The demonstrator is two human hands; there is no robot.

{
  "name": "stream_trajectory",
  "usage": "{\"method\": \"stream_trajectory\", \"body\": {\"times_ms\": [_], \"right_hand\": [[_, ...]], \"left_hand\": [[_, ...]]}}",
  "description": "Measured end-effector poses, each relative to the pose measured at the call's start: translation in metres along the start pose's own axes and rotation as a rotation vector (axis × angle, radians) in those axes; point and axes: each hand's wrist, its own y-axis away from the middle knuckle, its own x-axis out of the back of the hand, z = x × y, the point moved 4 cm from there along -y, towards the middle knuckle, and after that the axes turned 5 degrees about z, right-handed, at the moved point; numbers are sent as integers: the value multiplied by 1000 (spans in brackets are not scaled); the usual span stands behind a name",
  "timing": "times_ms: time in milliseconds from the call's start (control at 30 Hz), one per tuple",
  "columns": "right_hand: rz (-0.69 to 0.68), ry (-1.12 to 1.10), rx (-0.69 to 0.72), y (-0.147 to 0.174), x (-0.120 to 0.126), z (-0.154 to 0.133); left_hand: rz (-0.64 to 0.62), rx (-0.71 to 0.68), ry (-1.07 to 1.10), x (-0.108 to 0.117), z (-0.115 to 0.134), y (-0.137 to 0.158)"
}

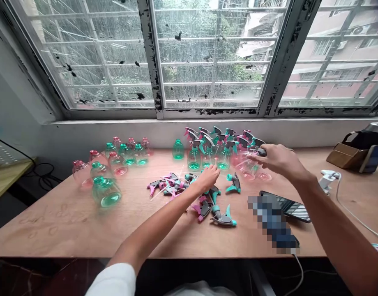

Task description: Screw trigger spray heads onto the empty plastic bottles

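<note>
My right hand (278,159) is closed around the dark head of a spray bottle (261,152) at the right end of the group of fitted bottles. The pink body below it overlaps other clear pink bottles (248,174), so its outline is hard to follow. My left hand (209,177) is over the pile of loose trigger spray heads (170,186), fingers curled downward; what they hold, if anything, is hidden. Closer to me lie a grey and teal spray head (223,218) and a pink and grey one (203,209). Another teal spray head (233,183) lies between my hands.
Headless green and pink bottles (107,193) stand on the left of the wooden table (47,222). A lone green bottle (178,149) stands near the wall. Two phones (295,207), a white charger (327,179) with cable and a brown box (343,156) are on the right.
</note>
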Motion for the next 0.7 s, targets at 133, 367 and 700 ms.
{"method": "stream_trajectory", "body": {"times_ms": [133,367,700], "right_hand": [[-270,163,27,-40,-33,-15],[-559,312,24,-65,-79,-28],[-379,427,51,-58,-65,-15]], "left_hand": [[-5,20,-57,16,-27,48],[-5,46,-72,37,-52,95],[394,168,12,94,-53,167]]}}
